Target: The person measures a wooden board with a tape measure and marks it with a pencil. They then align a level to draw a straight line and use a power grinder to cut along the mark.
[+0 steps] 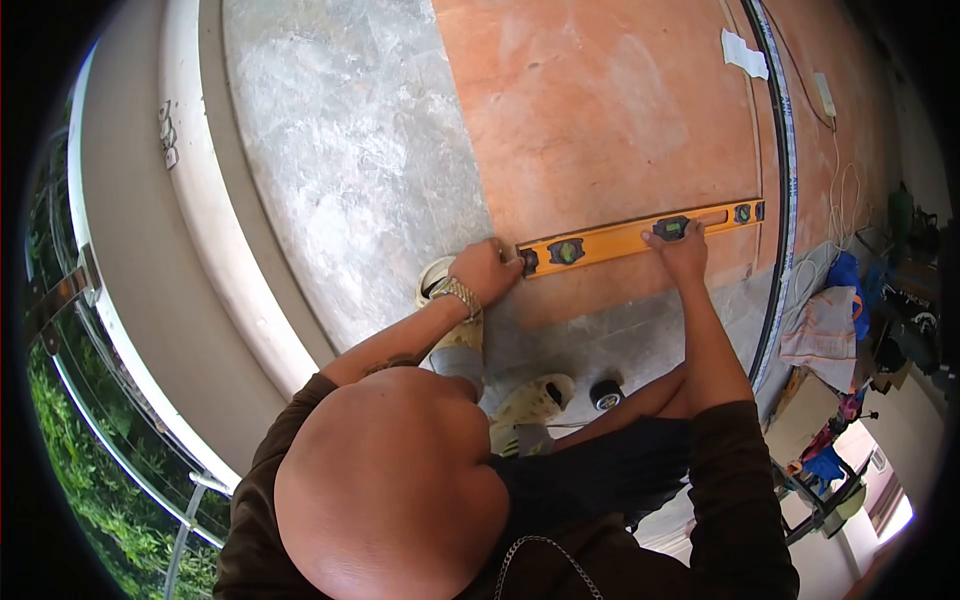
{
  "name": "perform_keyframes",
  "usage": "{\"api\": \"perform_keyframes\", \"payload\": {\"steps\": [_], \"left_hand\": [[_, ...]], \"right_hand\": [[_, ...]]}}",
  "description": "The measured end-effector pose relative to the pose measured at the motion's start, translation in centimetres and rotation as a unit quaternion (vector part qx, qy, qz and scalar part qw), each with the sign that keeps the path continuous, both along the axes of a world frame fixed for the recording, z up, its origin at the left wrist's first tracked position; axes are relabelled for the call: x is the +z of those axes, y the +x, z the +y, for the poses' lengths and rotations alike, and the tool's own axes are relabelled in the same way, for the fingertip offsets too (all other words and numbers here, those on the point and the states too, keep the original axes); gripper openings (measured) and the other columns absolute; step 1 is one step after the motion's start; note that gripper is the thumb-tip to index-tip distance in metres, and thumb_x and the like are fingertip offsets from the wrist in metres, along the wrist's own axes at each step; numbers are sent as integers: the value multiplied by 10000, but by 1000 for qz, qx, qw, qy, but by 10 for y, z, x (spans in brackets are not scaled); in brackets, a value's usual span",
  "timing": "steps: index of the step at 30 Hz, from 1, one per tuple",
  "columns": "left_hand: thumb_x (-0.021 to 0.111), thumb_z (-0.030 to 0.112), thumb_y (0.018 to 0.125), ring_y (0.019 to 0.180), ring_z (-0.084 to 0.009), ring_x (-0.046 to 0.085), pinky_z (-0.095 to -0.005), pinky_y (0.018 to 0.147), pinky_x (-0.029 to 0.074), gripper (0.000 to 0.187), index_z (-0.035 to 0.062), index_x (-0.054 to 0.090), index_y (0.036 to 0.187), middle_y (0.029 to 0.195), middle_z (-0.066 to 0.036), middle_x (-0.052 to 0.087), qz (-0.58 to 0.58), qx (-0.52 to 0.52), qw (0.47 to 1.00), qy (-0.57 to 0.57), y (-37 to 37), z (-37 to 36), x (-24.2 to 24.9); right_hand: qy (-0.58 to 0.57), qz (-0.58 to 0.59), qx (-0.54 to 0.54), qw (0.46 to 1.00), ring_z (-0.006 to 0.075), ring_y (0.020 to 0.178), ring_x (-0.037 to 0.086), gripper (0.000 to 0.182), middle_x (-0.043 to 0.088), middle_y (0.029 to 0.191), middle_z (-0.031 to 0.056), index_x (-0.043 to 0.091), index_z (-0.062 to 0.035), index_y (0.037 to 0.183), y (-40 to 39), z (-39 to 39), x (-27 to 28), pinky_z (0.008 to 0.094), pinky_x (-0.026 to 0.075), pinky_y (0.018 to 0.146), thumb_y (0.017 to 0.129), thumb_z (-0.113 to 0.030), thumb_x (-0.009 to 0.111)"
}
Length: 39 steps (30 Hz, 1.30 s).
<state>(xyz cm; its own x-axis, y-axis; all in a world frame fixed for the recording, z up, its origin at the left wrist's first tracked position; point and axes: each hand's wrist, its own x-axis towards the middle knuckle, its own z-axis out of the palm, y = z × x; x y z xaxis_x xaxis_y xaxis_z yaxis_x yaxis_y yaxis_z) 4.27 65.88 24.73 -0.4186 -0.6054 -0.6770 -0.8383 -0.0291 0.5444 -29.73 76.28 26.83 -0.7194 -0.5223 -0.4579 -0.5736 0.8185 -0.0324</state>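
Observation:
A yellow spirit level (610,242) with dark-framed vials lies across the orange-brown panel (590,110), close to its near edge. My left hand (487,272), with a metal-banded watch at the wrist, is closed at the level's left end, and its fingertips are partly hidden. Farther right, my right hand (682,252) grips the level beside a vial window, its thumb on the near side. Below the level, a small black round item (606,395) like a tape roll or tape measure rests on the grey surface near my feet.
A long dark strip with printed lettering (785,190) runs down the right side. Beyond it are a white power strip (824,95), loose cords, and a pile of cloth (822,335) and tools. White paper (743,53) lies at upper right. A pale ledge (225,200) and railing border the left.

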Motion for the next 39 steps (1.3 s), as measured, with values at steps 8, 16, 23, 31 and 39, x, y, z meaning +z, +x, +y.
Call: {"api": "perform_keyframes", "payload": {"steps": [8,16,23,31,39], "left_hand": [[683,330,799,882,-396,701,-470,802,552,338,19,723,924,881,-251,711,35,34,996,76,4,-4,0],[677,278,794,791,-425,692,-470,745,547,310,-16,710,884,803,-263,694,29,60,998,7,7,3,-11],[735,255,768,768,-402,696,-464,731,544,274,-10,684,815,760,-249,685,75,92,990,71,14,-5,-6],[735,228,756,618,-281,670,-408,625,522,231,6,673,761,661,-167,671,121,122,982,81,15,-2,-12],[679,189,757,642,-319,661,-410,642,512,194,-3,666,771,676,-202,655,127,121,982,62,19,1,-17]], "right_hand": [[-29,6,10,1000,422,1424,376,1246,305,1521,383,294,199,1446,11,5,-7,390,356,1161,643,-567,862],[-39,3,5,999,421,1445,341,1240,298,1520,390,303,209,1436,22,7,-10,384,334,1175,645,-566,862],[-49,6,4,999,426,1439,347,1227,318,1514,384,322,209,1426,24,8,-15,384,331,1178,638,-553,872],[-119,2,4,993,422,1432,365,1175,326,1517,373,304,201,1439,21,20,-22,390,324,1181,675,-489,870],[-103,-14,-30,994,418,1434,360,1183,296,1532,371,288,193,1453,28,10,-9,373,339,1172,678,-482,874]]}}
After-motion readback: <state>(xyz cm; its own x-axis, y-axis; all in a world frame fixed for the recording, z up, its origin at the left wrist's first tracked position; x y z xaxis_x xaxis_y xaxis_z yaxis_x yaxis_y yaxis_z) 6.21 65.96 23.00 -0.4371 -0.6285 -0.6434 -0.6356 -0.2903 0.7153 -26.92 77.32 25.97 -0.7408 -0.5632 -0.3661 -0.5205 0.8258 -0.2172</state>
